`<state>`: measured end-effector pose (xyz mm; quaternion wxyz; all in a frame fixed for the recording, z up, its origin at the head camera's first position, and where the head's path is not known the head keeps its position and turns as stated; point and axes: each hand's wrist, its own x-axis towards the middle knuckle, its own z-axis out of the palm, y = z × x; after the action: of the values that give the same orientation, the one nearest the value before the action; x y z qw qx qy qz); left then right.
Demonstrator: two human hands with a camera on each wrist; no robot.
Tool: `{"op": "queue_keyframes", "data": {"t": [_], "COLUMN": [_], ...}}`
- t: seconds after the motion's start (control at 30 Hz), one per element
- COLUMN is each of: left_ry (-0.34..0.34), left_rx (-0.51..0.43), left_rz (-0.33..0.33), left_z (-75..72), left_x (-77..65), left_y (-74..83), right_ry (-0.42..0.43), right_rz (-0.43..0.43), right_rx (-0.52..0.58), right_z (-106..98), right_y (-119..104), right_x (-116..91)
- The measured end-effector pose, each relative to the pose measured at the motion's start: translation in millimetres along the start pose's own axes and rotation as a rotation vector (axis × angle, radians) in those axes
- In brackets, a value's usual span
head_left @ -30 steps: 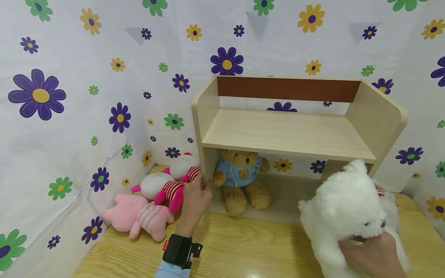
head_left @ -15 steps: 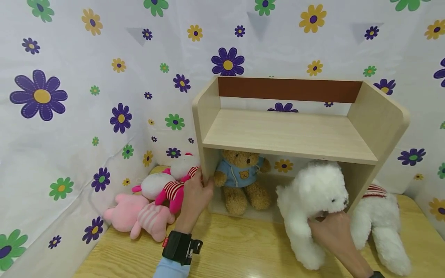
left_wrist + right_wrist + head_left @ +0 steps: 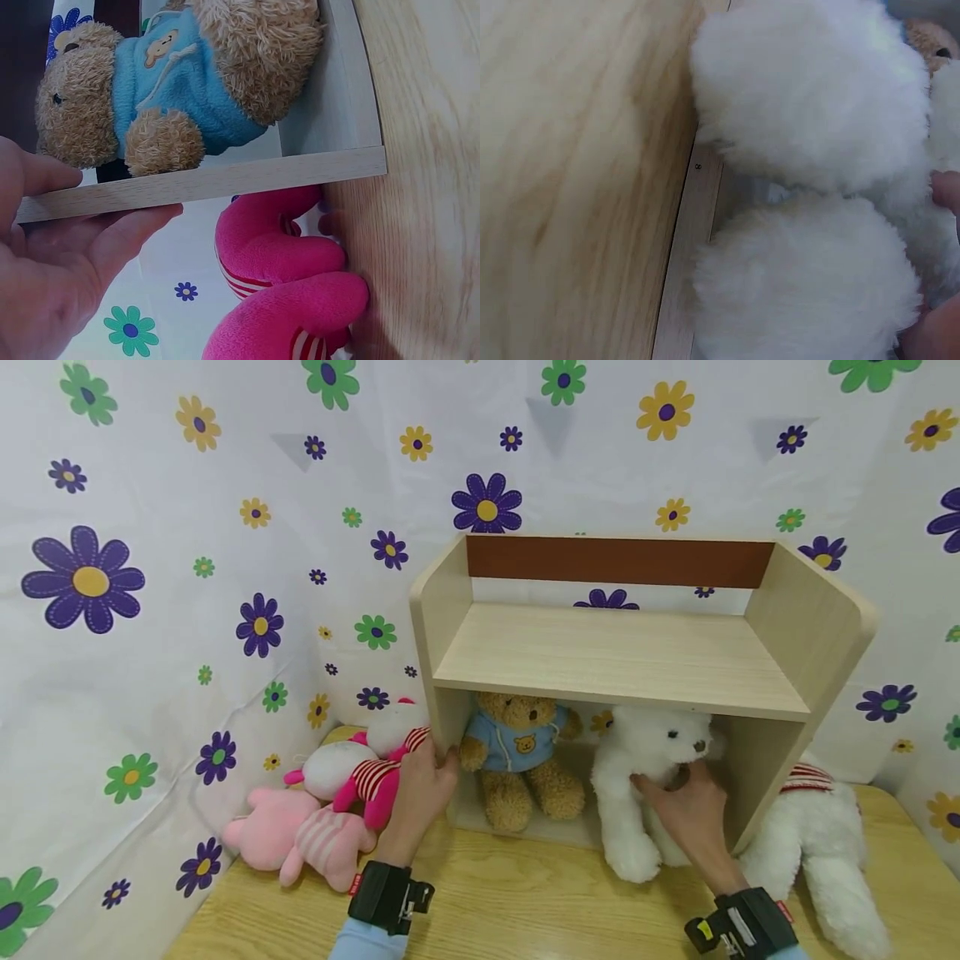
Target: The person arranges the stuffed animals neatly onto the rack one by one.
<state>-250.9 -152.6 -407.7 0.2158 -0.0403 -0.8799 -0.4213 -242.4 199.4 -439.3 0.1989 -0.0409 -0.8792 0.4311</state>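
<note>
A small wooden shelf [image 3: 622, 647] stands on the table. My left hand [image 3: 420, 793] grips its left side panel [image 3: 225, 182], thumb on the inner face and fingers on the outer, as the left wrist view shows. In the lower compartment sits a brown teddy bear [image 3: 517, 752] in a blue hoodie. To its right, a white teddy bear [image 3: 637, 785] is upright inside the same compartment, its legs at the front edge. My right hand [image 3: 690, 814] holds this white bear at the chest, below its face. Its fluffy legs [image 3: 802, 277] fill the right wrist view.
Left of the shelf lie a pink plush toy [image 3: 300, 839] and two plush toys with red-striped clothes, one nearer [image 3: 352, 777] and one behind [image 3: 397, 727]. A second white plush [image 3: 825, 843] leans outside the right panel. Flowered cloth [image 3: 150, 693] hangs behind.
My right hand has carried the white bear leftward and back, from in front of the shelf's right side into the lower compartment beside the brown bear. The left hand stays on the panel.
</note>
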Motion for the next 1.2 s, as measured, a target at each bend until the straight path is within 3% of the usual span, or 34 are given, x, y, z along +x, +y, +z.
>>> {"op": "queue_keyframes", "data": {"t": [0.33,0.6,0.9,1.2], "left_ry": [0.025,0.003,0.015,0.024], "left_rx": [0.025,0.010,0.027,0.036], "left_rz": [0.034,0.015,0.007,0.025], "left_z": [2.3,2.2,-0.6,-0.8], "left_x": [-2.9,-2.0,-3.5,-3.4], "left_y": [-2.9,-2.8,-1.8,-0.6], "right_ry": [0.089,0.122,0.110,0.117], "right_rz": [0.030,0.052,0.075,0.014], "right_rx": [0.024,0.154,0.100,0.113], "right_z": [24.1,46.1,63.5,75.8], "right_y": [-0.9,-4.8,-7.3,-12.9], "right_x": [23.0,36.7,42.2,38.7]}}
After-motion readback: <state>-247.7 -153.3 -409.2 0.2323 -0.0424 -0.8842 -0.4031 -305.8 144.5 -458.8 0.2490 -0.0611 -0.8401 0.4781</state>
